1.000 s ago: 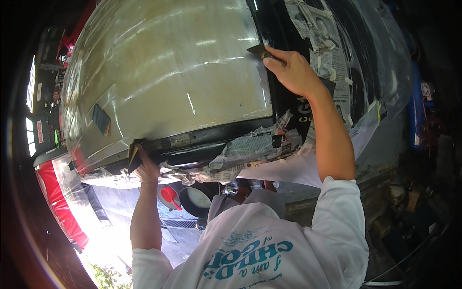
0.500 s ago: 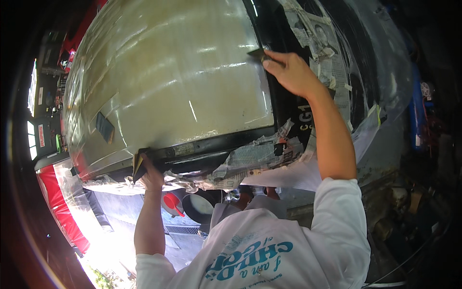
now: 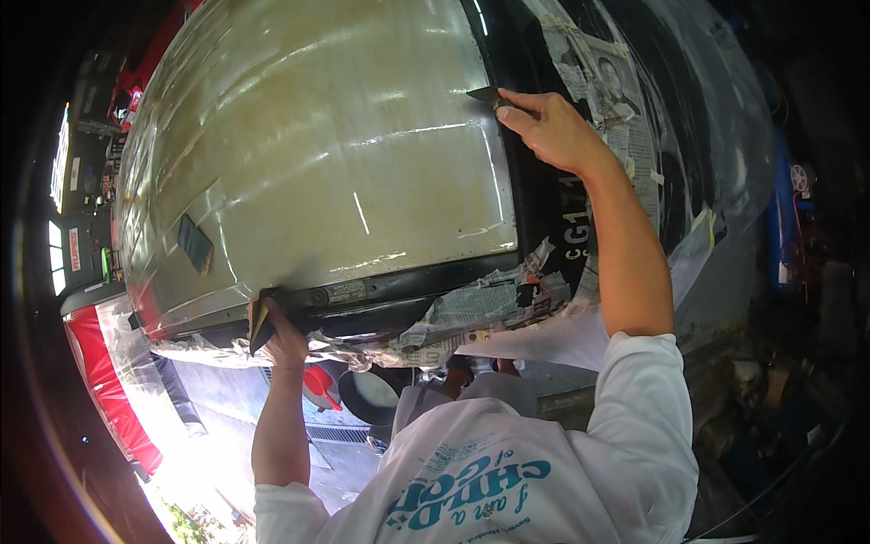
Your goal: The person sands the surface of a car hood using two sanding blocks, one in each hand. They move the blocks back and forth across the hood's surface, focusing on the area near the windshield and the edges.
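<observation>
My right hand (image 3: 553, 136) grips a dark, flat scraper-like piece (image 3: 486, 96), its tip over the right margin of a glossy greenish-beige vehicle panel (image 3: 326, 145), beside a black border strip (image 3: 535, 199). My left hand (image 3: 285, 335) holds a dark folded sheet (image 3: 259, 322) at the panel's lower edge, against the black trim (image 3: 362, 295); its fingers are partly behind the sheet. A blue-grey rectangular piece (image 3: 195, 243) lies on the panel's left part. Torn newspaper masking (image 3: 453, 317) runs along the lower edge.
Plastic sheeting (image 3: 734, 154) and more newspaper cover the right side. Below the vehicle stand a dark round basin (image 3: 370, 388) and a red dipper (image 3: 322, 390) on the grey floor. A red-and-white sheet (image 3: 113, 381) is at left, a blue cylinder (image 3: 784, 236) at right, dark clutter (image 3: 752, 408) lower right.
The panel has shifted downward in the view. My right hand has moved slightly up along the black strip relative to it. My left hand stays at the lower edge, holding the sheet.
</observation>
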The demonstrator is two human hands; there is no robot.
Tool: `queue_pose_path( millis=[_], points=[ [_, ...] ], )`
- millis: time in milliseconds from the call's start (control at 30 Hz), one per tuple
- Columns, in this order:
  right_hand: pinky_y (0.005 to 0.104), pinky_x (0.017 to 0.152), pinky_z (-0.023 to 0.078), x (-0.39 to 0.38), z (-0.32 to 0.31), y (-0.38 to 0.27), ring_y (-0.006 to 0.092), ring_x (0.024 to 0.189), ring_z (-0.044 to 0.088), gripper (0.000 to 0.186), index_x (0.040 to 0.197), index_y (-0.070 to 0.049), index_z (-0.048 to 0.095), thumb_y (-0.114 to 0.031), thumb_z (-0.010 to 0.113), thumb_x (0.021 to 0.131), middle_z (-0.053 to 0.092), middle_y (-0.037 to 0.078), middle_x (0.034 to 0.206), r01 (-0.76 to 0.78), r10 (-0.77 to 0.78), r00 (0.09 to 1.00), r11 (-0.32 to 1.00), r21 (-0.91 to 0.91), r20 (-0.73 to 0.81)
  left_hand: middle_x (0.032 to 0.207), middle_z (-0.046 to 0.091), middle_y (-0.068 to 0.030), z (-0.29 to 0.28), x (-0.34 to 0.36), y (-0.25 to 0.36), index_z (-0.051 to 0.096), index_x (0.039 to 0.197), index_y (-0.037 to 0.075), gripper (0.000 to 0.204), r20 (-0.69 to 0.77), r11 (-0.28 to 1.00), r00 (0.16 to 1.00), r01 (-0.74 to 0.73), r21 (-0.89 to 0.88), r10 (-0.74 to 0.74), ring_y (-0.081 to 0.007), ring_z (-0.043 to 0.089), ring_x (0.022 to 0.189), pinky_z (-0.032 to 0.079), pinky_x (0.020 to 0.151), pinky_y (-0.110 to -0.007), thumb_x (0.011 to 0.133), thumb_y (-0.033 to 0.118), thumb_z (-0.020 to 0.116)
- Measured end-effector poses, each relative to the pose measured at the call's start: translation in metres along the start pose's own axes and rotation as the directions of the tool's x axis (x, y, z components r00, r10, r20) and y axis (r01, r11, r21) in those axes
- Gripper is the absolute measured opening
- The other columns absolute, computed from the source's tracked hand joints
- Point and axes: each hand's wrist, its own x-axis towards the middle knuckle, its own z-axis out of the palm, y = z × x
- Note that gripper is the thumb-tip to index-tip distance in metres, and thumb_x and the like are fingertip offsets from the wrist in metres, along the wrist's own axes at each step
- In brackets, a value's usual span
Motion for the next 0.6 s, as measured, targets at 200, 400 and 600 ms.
queue_pose_path(
  millis=[200,400,600],
  points=[
    [0.0380,0.105,0.053,0.003,0.007,0.008,0.0346,0.119,0.073,0.059,0.143,-0.003,0.066,-0.041,0.069,0.098,0.075,0.028,0.124,0.062,-0.062,0.997,0.998,-0.001,-0.054,0.108,0.070,-0.0176,0.007,-0.005,0.011,0.067,0.123,-0.001,0.043,-0.052,0.998,0.999,0.012,-0.066,-0.015,-0.0317,0.066,0.096,0.052,0.085,-0.043,0.115,0.037,0.048],
    [0.0390,0.107,0.052,0.014,0.001,0.007,0.0366,0.122,0.072,0.062,0.143,-0.002,0.067,-0.044,0.070,0.097,0.074,0.027,0.128,0.055,-0.056,0.998,0.998,-0.011,-0.039,0.115,0.068,-0.0175,-0.009,-0.007,-0.016,0.065,0.126,0.000,0.041,0.060,0.998,0.996,0.066,-0.012,-0.065,-0.0310,0.066,0.100,0.052,0.086,-0.042,0.116,0.035,0.046],
    [0.0342,0.088,0.048,0.027,0.000,0.012,0.0243,0.096,0.064,0.061,0.146,-0.001,0.064,-0.041,0.069,0.100,0.067,0.015,0.105,0.091,-0.090,0.996,0.994,0.054,-0.013,0.109,0.065,-0.0153,-0.002,-0.005,-0.006,0.064,0.126,0.001,0.038,0.035,1.000,0.999,0.013,0.007,-0.013,-0.0278,0.066,0.095,0.052,0.083,-0.039,0.115,0.032,0.045]
  ],
)
